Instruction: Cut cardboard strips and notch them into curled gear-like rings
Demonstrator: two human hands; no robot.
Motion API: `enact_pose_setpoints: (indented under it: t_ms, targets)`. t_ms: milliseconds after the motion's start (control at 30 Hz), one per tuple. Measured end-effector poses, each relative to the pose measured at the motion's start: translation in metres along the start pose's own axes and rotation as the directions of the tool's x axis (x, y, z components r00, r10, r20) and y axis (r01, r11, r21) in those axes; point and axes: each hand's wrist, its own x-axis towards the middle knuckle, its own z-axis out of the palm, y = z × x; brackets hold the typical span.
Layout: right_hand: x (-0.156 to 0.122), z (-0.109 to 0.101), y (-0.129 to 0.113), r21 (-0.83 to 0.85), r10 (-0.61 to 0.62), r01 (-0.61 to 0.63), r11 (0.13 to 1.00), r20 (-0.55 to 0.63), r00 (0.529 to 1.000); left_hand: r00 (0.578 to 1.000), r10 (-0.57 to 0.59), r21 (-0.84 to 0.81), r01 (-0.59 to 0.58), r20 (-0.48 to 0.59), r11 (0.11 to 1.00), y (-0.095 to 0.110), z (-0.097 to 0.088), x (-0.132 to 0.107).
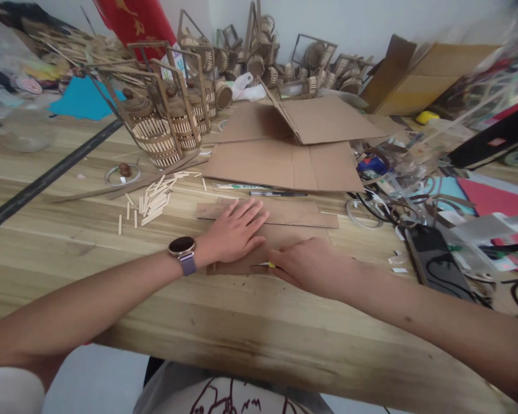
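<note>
1. Our left hand (235,230) lies palm down at the centre of the frame. Its grip is spread, with the fingers flat and pointing to the right.
2. Under it is a brown cardboard piece (293,236), lying flat on the wooden bench (242,328) just below the middle of the frame.
3. A watch (182,247) sits on our left wrist.
4. Our right hand (311,264) rests knuckles up on the lower edge of the same piece, touching the left fingertips.
5. A small yellow bit (271,264) shows at the right fingertips. We cannot tell whether that grip pinches it or only covers it.
6. Above the hands, a pen (278,194) lies along the near edge of a large cardboard sheet (285,164).
7. Left of centre, short wooden sticks (155,201) are scattered on the bench.
8. Behind the sticks, in the upper left, stand woven bamboo cages (164,123).
9. At the right, a dark flat device (435,259) lies among cables and scraps.
</note>
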Motion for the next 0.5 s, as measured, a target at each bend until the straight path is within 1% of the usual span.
enact_pose_setpoints:
  t_ms: [100,200,300,400,500]
  targets:
    - [0.001,0.004,0.001,-0.013,-0.01,0.01,1.0,-0.026,1.0,1.0,0.003,0.003,-0.003,-0.01,1.0,0.0,0.001,0.0]
    - [0.001,0.008,0.001,-0.027,-0.044,0.041,0.999,-0.088,0.995,1.0,0.004,0.001,-0.004,-0.022,1.0,0.0,0.002,0.0]
    - [0.001,0.003,-0.002,-0.101,-0.063,0.052,0.994,-0.109,0.992,1.0,0.005,-0.006,-0.006,-0.013,1.0,-0.001,0.001,0.0]
    - [0.001,-0.008,-0.008,-0.188,-0.096,0.083,0.979,-0.063,0.993,1.0,0.007,-0.014,-0.007,-0.015,1.0,-0.001,0.001,0.0]
    - [0.002,-0.015,-0.012,-0.227,-0.103,0.1,0.969,-0.005,0.995,1.0,0.012,-0.013,-0.012,-0.009,1.0,-0.001,0.001,0.0]
